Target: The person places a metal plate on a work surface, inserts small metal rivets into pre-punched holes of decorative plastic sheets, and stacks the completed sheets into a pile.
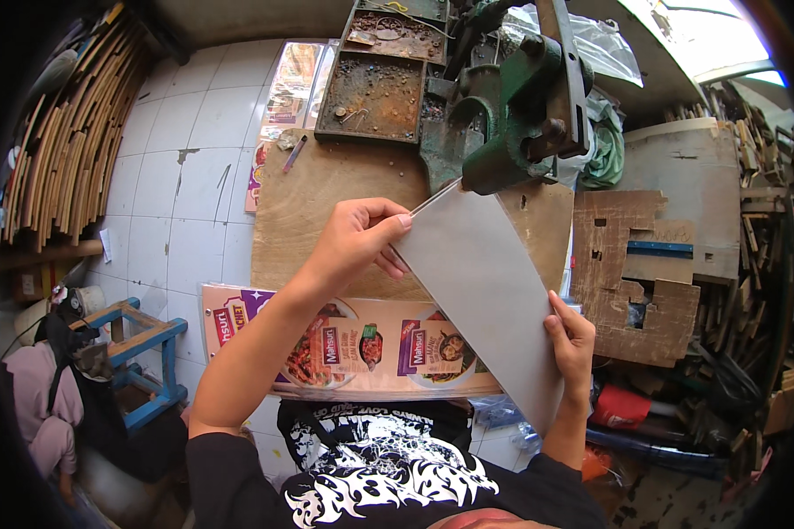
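Note:
A long pale grey sheet lies slantwise in front of me, held in both hands. My left hand pinches its left edge near the far end, thumb on top. On the opposite edge, closer to my body, my right hand grips with the thumb over the face. The sheet's far corner reaches the nose of a green hand press; whether it sits under the punch is hidden. Beneath the sheet is a stack of printed food-picture sheets at the board's near edge.
A wooden board carries a pen and a rusty divided tray. Cut brown board pieces lean at the right. Stacked strips stand far left, above a blue stool. Another person is at lower left.

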The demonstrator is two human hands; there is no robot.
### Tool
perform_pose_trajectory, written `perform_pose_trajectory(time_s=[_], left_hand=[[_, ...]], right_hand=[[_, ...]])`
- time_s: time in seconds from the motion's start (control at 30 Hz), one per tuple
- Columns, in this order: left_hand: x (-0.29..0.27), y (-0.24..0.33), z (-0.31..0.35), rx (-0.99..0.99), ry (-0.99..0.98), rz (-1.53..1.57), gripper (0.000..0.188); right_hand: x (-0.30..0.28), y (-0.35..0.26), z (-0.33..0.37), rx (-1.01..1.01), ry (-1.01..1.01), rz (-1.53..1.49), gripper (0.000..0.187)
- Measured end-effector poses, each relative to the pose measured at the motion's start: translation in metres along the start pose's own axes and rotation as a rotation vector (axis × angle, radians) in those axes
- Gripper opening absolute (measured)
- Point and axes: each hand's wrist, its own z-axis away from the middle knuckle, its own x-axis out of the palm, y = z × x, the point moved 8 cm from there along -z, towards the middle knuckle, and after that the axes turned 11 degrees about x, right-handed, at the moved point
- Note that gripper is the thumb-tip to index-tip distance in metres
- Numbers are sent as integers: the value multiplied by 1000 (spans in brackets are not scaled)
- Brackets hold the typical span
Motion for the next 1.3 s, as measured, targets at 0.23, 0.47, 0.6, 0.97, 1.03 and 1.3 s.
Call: perform_pose_trajectory(time_s=[0.23, 0.47, 0.6, 0.97, 1.03, 1.3], left_hand=[[0, 1, 0, 16, -14, 1, 27], [-2, -3, -1, 18, -24, -1, 26], [0, -1, -1, 18, -31, 2, 25], [-1, -2, -1, 17, -26, -1, 26], [-1, -1, -1, 17, -27, 0, 26], [0, -2, -1, 17, -29, 7, 25]], right_hand=[[0, 3, 1, 22, 14, -34, 34], [0, 10, 0, 35, -2, -50, 34], [1, 10, 1, 30, -39, -10, 36], [0, 9, 0, 54, -3, -38, 34], [1, 10, 0, 50, -1, -44, 34], [0, 12, 0, 33, 1, -48, 34]])
